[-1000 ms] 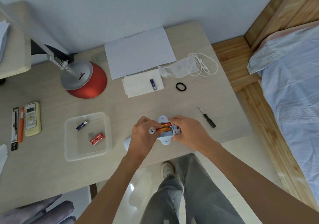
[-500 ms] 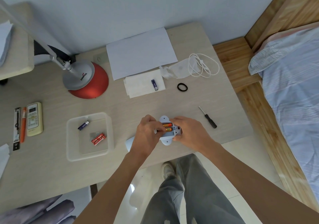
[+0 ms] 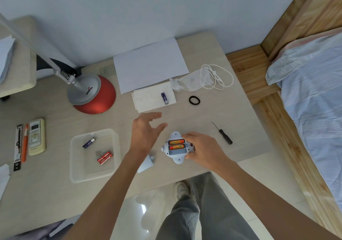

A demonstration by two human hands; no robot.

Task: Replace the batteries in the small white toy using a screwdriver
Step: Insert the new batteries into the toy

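Where the pale wooden desk (image 3: 194,117) nears its front edge, the left hand (image 3: 144,132) hovers with fingers spread, and the right hand (image 3: 202,148) grips the small white plastic toy (image 3: 178,159), its orange batteries (image 3: 176,142) exposed; the black-handled screwdriver (image 3: 223,133) lies apart.

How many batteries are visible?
6: two orange batteries in the toy, one blue on the tissue, one blue and a red pair in the tray. Others may be hidden.

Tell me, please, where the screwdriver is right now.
In the head view the screwdriver lies on the desk, right of the white toy and the right hand holding it.
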